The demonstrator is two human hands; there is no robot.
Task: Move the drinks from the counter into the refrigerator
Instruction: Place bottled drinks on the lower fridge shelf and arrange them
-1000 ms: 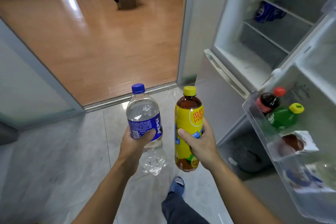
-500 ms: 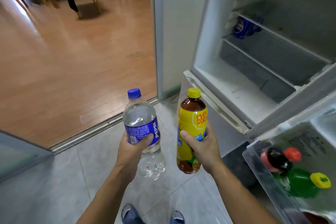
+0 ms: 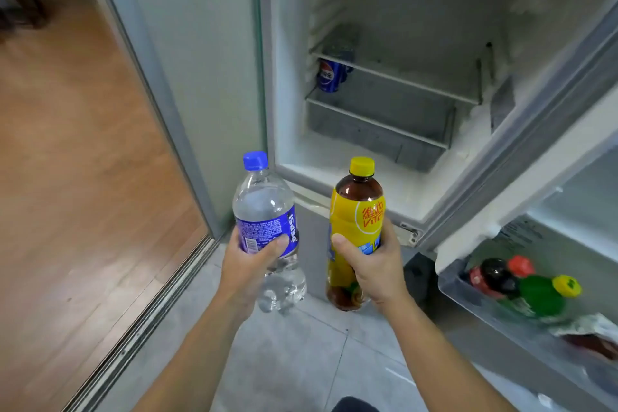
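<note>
Grey floor tiles (image 3: 287,361) run up to an open refrigerator (image 3: 394,10), its door swung out with a door bin (image 3: 468,294) at the lower right of the cabinet. Judging by what lies inside, the job is partly done: a blue Pepsi can (image 3: 329,75) sits on a wire shelf (image 3: 401,77) at the back left, and a dark red-capped bottle (image 3: 495,276) and a green yellow-capped bottle (image 3: 541,294) lie in the door bin. Two drinks remain out. The left hand (image 3: 247,267) grips a clear Pepsi bottle (image 3: 264,221) round its label; the right hand (image 3: 374,264) grips a yellow-labelled tea bottle (image 3: 356,221). Both are upright, just in front of the refrigerator's lower sill, not yet inside. Nothing blocks the opening. The bench is out of view, so whether more drinks wait there cannot be told
</note>
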